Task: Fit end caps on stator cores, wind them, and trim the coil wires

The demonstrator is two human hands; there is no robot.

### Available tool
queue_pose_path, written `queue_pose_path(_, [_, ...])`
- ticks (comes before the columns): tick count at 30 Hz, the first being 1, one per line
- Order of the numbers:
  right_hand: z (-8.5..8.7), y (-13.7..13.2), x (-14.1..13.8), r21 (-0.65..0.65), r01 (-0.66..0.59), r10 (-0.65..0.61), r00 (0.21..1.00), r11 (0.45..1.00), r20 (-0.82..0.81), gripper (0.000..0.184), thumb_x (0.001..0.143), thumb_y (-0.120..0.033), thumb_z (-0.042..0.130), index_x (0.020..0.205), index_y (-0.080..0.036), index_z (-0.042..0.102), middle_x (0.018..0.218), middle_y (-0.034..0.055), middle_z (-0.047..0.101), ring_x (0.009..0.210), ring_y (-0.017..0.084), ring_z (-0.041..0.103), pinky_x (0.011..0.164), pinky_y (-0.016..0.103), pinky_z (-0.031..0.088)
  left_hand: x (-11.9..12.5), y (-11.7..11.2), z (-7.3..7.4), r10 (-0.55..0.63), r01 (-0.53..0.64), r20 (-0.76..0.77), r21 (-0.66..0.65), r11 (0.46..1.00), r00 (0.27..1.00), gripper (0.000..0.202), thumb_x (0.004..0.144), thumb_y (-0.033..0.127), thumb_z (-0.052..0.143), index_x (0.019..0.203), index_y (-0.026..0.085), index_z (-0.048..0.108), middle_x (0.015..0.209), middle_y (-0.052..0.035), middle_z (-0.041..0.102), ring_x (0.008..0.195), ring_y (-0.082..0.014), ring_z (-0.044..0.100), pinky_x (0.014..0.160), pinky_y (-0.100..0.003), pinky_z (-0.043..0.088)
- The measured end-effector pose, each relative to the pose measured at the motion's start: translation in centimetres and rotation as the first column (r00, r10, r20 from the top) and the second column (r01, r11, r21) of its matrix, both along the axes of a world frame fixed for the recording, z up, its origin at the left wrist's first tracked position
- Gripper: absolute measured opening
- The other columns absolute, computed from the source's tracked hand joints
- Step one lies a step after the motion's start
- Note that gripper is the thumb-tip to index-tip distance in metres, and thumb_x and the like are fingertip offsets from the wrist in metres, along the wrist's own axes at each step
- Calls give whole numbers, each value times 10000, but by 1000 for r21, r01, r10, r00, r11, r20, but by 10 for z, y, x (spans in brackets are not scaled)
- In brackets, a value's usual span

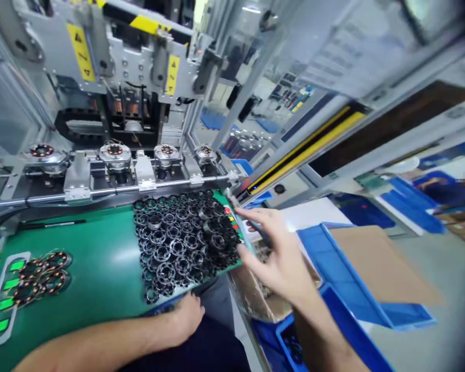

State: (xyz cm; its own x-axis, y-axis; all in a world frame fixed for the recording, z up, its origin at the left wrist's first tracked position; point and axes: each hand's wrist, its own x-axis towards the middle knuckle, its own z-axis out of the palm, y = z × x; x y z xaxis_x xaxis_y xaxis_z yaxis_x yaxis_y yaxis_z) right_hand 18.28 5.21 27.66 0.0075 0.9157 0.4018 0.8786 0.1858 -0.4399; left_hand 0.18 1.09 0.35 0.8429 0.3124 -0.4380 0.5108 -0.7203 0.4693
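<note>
A heap of black ring-shaped stator cores (184,237) lies on the right part of the green work surface (101,258). My right hand (273,253) hovers at the heap's right edge, fingers spread and open, nothing in it. My left hand (184,320) rests at the near edge of the green surface just below the heap, fingers curled over the edge and partly hidden. Several copper-wound stators (39,276) lie at the left of the surface.
A winding machine with a row of round fixtures (116,155) stands behind the surface. Green buttons (5,299) sit at the left. Blue bins (356,289) with cardboard and a lined box (256,294) stand to the right.
</note>
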Motion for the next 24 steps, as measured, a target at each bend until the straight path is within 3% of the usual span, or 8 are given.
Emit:
queue_pose_path(4, [-39,-3,-6,-58,45,-46,999,997,-22,618,1012,-304,767,1630,-297,760,1437,176,685,1443,408,724,1292,657,648,0,12,28,-57,59,-171,4,998,984,458,1130,267,839,1565,147,761,1622,-189,766,1539,-368,737,1355,-636,574])
queue_pose_path(8, [-54,7,-13,-105,56,-45,994,993,97,575,1081,-409,769,1646,-307,783,1557,216,689,1511,466,661,1323,712,610,-22,-14,72,-4,-7,-167,-68,998,986,626,1126,352,797,1715,176,677,1693,-237,730,1599,-400,719,1383,-560,558])
queue_pose_path(11, [-57,5,-6,-137,10,8,992,990,129,560,1112,-485,769,1637,-292,792,1622,239,696,1511,508,648,1303,782,597,-74,-40,112,84,-105,-133,-162,981,988,686,1091,415,817,1754,318,670,1665,-156,779,1542,-378,771,1346,-513,597])
queue_pose_path(14, [-35,8,7,-77,-124,133,982,989,132,567,1136,-521,751,1648,-277,774,1621,243,701,1555,502,625,1321,792,576,-151,-41,174,232,-234,-41,-278,932,972,675,1068,325,769,1716,501,699,1629,-19,828,1506,-297,800,1291,-431,620])
queue_pose_path(17, [16,37,-1,-8,-311,308,937,950,165,567,1146,-563,747,1649,-303,768,1574,211,744,1496,469,680,1277,739,621,-223,10,260,536,-542,178,-19,840,825,490,1095,561,698,1574,532,795,1506,39,884,1275,-257,863,1076,-408,681])
queue_pose_path(20, [71,97,-51,-164,-453,480,850,877,217,547,1170,-518,728,1664,-285,755,1496,155,813,1386,399,770,1232,611,660,-265,110,334,648,-718,323,415,558,690,557,1108,704,550,1449,376,845,1441,-13,887,1183,-288,837,1043,-456,657])
queue_pose_path(22, [93,146,-101,-364,-413,517,815,835,261,505,1219,-412,657,1703,-276,707,1514,128,834,1439,361,775,1273,554,632,-277,182,358,677,-674,323,651,349,661,636,1086,603,530,1535,234,787,1431,-123,849,1272,-345,802,1124,-493,620])
queue_pose_path(24, [99,194,-150,-419,-377,515,807,826,288,541,1221,-351,681,1749,-235,656,1571,159,805,1480,352,763,1306,561,611,-283,241,360,734,-599,214,738,310,644,629,1105,489,549,1582,127,744,1532,-223,756,1424,-382,720,1234,-506,564])
